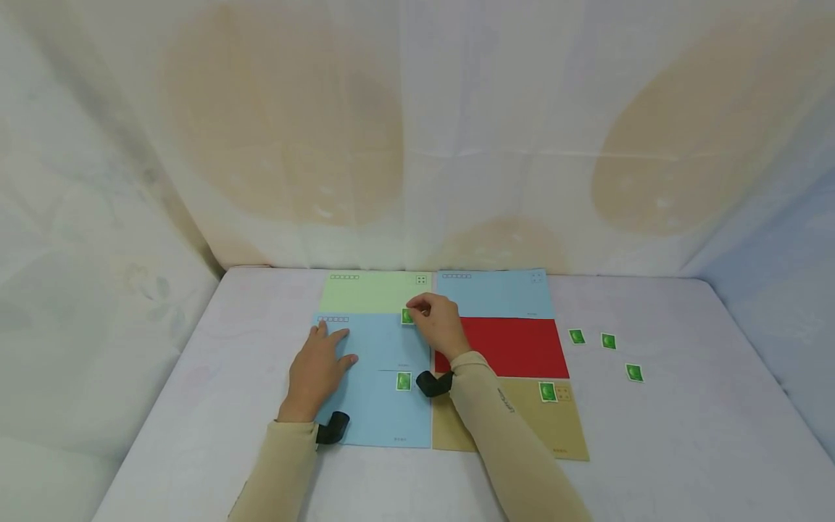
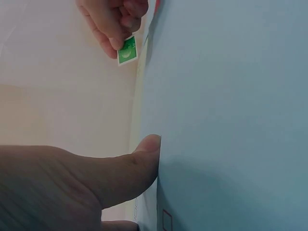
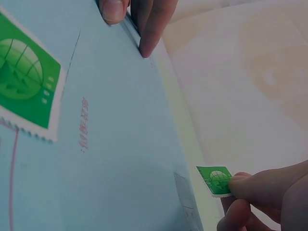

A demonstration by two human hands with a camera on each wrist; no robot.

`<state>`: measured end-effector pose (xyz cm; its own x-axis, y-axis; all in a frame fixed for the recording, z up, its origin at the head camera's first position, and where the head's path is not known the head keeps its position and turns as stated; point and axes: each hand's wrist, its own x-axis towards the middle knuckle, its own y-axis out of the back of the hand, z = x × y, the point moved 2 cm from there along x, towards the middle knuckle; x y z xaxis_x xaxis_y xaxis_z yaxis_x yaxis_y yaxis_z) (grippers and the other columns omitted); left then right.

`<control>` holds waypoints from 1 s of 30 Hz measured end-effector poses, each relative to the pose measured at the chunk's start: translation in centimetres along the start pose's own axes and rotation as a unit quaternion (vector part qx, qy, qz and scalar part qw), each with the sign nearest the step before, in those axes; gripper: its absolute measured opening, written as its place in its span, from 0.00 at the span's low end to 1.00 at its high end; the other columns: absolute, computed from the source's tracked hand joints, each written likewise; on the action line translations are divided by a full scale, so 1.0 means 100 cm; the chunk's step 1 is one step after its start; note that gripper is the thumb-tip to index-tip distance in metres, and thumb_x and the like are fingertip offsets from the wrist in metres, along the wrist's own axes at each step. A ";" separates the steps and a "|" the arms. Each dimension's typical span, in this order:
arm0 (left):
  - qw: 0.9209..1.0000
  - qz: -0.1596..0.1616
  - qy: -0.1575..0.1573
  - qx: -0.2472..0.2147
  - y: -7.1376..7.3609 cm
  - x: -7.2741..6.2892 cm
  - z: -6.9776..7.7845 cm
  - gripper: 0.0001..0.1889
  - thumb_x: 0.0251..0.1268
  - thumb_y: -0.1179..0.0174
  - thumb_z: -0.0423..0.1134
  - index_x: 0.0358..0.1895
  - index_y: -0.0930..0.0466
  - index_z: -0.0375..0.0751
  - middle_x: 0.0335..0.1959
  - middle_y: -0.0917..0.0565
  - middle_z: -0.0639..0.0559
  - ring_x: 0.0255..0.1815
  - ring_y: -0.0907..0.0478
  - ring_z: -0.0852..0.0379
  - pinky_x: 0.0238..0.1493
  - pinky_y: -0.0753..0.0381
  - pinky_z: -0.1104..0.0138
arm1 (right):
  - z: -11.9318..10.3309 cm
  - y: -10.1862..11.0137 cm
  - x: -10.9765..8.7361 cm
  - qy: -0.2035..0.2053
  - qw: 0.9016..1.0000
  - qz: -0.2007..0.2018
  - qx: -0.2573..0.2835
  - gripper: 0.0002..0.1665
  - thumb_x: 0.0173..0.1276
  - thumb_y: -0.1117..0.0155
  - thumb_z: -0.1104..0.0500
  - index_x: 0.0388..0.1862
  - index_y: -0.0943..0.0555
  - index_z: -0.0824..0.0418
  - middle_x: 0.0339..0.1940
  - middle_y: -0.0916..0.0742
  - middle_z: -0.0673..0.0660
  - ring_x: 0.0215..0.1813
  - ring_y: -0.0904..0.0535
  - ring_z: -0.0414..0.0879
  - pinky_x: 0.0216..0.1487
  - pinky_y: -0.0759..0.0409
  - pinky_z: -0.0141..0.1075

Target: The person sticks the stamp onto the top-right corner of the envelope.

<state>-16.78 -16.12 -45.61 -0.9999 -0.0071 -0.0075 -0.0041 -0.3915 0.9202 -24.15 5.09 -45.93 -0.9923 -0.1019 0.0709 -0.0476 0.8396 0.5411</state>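
My right hand (image 1: 443, 324) pinches a green postage stamp (image 3: 215, 180) between thumb and fingertip. In the head view this stamp (image 1: 406, 317) is over the upper right corner of a light-blue envelope (image 1: 381, 344). My left hand (image 1: 314, 373) rests with spread fingers on the left part of that envelope, its fingertips near the row of postcode boxes. Its thumb (image 2: 137, 163) shows at the envelope's edge in the left wrist view. Below, a second light-blue envelope (image 1: 372, 420) bears another green stamp (image 1: 404, 381) at its upper right.
A green envelope (image 1: 372, 291) and a blue envelope (image 1: 493, 296) lie at the back. Beside my right hand are a red envelope (image 1: 515, 348) and a tan envelope (image 1: 557, 428) with a stamp (image 1: 548, 392). Three loose stamps (image 1: 609, 341) lie on the white tabletop (image 1: 678, 420).
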 end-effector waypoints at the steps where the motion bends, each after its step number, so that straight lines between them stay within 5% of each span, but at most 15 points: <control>1: 1.000 0.001 0.000 -0.001 0.000 0.000 0.000 0.29 0.62 0.29 0.41 0.64 0.22 0.33 0.71 0.36 0.23 0.74 0.42 0.27 0.68 0.33 0.41 | 0.000 0.000 0.000 -0.002 1.000 -0.003 0.000 0.08 0.71 0.35 0.61 0.46 0.13 0.60 0.42 0.13 0.55 0.44 0.21 0.51 0.47 0.17 0.40; 30: 1.000 -0.003 0.000 -0.002 0.001 -0.003 0.000 0.29 0.62 0.29 0.42 0.64 0.22 0.33 0.71 0.37 0.23 0.74 0.42 0.28 0.67 0.32 0.41 | 0.006 -0.008 0.007 -0.033 0.999 -0.027 -0.034 0.06 0.71 0.34 0.61 0.43 0.13 0.59 0.39 0.13 0.54 0.40 0.22 0.49 0.43 0.18 0.39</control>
<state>-16.48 -16.10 -45.54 -0.9999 -0.0050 -0.0124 -0.0094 -0.3951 0.9186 -24.85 4.66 -46.86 -0.9939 -0.1093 -0.0137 -0.0957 0.7953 0.5986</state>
